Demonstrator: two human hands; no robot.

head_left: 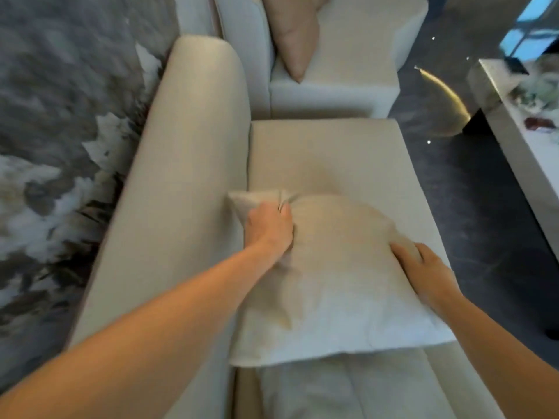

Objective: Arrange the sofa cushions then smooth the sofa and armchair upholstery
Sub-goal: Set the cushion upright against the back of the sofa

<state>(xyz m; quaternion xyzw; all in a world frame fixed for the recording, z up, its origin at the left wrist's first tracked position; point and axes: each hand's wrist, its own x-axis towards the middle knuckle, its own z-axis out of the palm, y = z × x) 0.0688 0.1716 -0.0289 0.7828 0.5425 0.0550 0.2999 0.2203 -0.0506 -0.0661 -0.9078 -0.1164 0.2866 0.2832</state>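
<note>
step: we're in the cushion-arranging part imo. Smoothing of sofa + armchair not started yet, judging by the cushion lying out on the seat.

cream cushion [338,282]: lying flat-ish on the sofa seat [326,152], near end towards us. Its left edge is right by the sofa back [193,140] and its right corner pokes past the seat's front edge.

left hand [267,228]: fingers curled tight into the cover near the far left corner, fabric bunched into creases under the knuckles. A proper grip.

right hand [423,267]: draped over the cushion's right edge. Thumb is hidden, so we can't tell if it's clamping or just steadying.

next move: prob lift it and stand it against the sofa back. That needs both hands holding for real, then a tilt to the left. The pinched corner will want a pat after, bc it'll stay creased.

open room: lots of bare seat beyond the cushion, up to the armchair [357,55].

edges: the seat's front edge drops to the dark floor [484,207] on the right, and the overhanging corner could slip that way.

nearby stuff: tan cushion [295,34] is leaning in the armchair, well apart from ours. Coffee table [514,125] is off to the right across the floor gap, so no clash w/ a leftward swing.
</note>
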